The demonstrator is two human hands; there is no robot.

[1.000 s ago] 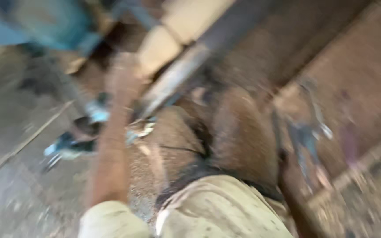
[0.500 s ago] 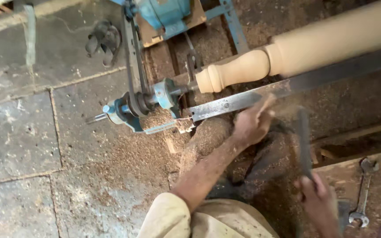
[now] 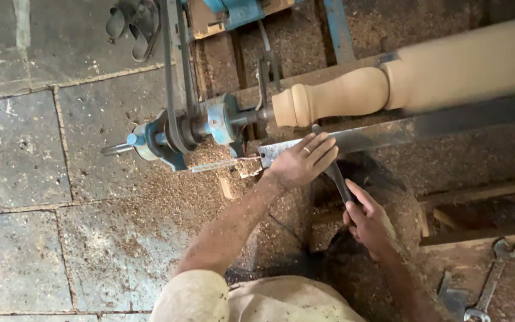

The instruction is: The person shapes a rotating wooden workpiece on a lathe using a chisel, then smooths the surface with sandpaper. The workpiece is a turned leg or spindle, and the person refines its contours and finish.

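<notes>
A pale turned wooden spindle (image 3: pixel 388 83) sits in a blue lathe (image 3: pixel 210 122), running from the centre to the right edge. Below it lies a long metal tool rest bar (image 3: pixel 424 128). My left hand (image 3: pixel 302 161) lies flat on the left end of that bar, over the shaft of a dark chisel (image 3: pixel 336 176). My right hand (image 3: pixel 371 223) grips the chisel's handle end lower down. The chisel tip points up at the spindle's left end, just under it.
Sawdust covers the stone floor (image 3: pixel 37 179) and the lathe bed. A belt (image 3: pixel 174 77) runs up from the lathe pulley. A pair of sandals (image 3: pixel 132 21) lies at the top left. A spanner (image 3: pixel 490 283) rests on a board at the bottom right.
The view has steadied from a blur. My left hand has settled flat onto the tool rest, and my right hand has brought the chisel up under it toward the spindle.
</notes>
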